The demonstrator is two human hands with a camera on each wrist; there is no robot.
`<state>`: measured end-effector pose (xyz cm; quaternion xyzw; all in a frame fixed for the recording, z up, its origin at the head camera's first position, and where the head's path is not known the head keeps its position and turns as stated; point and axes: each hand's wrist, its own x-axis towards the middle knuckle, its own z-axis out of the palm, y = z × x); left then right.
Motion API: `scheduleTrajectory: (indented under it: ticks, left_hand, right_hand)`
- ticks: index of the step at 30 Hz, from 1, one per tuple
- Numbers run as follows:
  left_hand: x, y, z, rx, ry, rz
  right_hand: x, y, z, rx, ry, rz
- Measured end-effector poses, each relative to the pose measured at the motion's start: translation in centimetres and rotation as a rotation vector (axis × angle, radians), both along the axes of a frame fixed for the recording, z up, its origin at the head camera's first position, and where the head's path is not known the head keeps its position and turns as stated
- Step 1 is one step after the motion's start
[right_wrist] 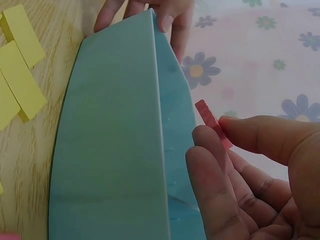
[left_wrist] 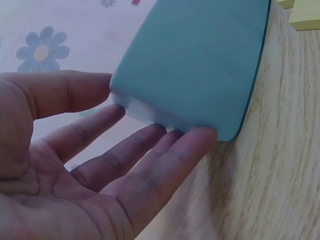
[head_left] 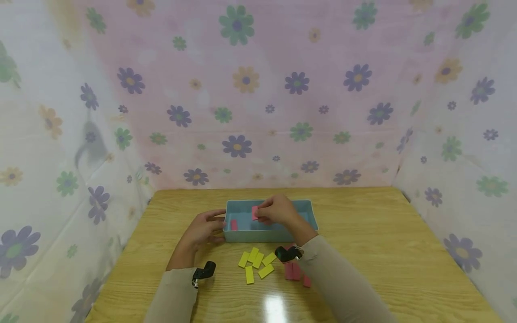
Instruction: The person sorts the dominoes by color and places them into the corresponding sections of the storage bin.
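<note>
A pale blue rectangular box (head_left: 266,236) stands on the table. My left hand (head_left: 203,228) rests its extended fingertips against the box's left end; in the left wrist view its fingers (left_wrist: 150,170) touch the end wall and corner. Over the box opening, my right hand (head_left: 278,210) pinches a small pink rectangular block (head_left: 255,213) between thumb and fingers. The right wrist view shows that pink block (right_wrist: 212,122) edge-on, just beyond the box's rim. Another pink block (head_left: 234,224) is inside the box at its left end.
Several yellow blocks (head_left: 249,275) lie loose in front of the box. More pink blocks (head_left: 292,271) lie to their right, partly hidden by my right sleeve (head_left: 339,273). Flowered cloth (head_left: 262,98) surrounds the wooden table (head_left: 355,211) at the back and sides.
</note>
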<state>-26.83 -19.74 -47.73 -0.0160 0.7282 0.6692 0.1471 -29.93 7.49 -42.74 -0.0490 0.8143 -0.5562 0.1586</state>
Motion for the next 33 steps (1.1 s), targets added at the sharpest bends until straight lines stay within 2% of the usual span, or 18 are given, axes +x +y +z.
scheduleTrajectory:
  ticks: [9,15,20,26,33]
  left_hand:
    - [-0.1,0.5,1.0,-0.073,-0.037,0.067]
    - [-0.4,0.7,0.5,-0.106,-0.037,0.041]
    - [-0.3,0.5,0.5,-0.081,-0.04,0.038]
    - [-0.5,0.5,0.5,-0.096,-0.049,0.048]
    - [-0.8,1.0,0.5,-0.108,-0.05,0.045]
  right_hand:
    - [-0.2,-2.1,-0.3,0.045,0.009,0.027]
    - [-0.1,-3.2,-0.7,0.047,0.003,0.028]
    - [-0.3,-3.7,-1.0,0.04,-0.016,0.025]
    - [-0.6,-4.1,-0.7,0.032,-0.063,0.011]
    - [-0.8,-4.1,-0.3,0.067,-0.075,-0.01]
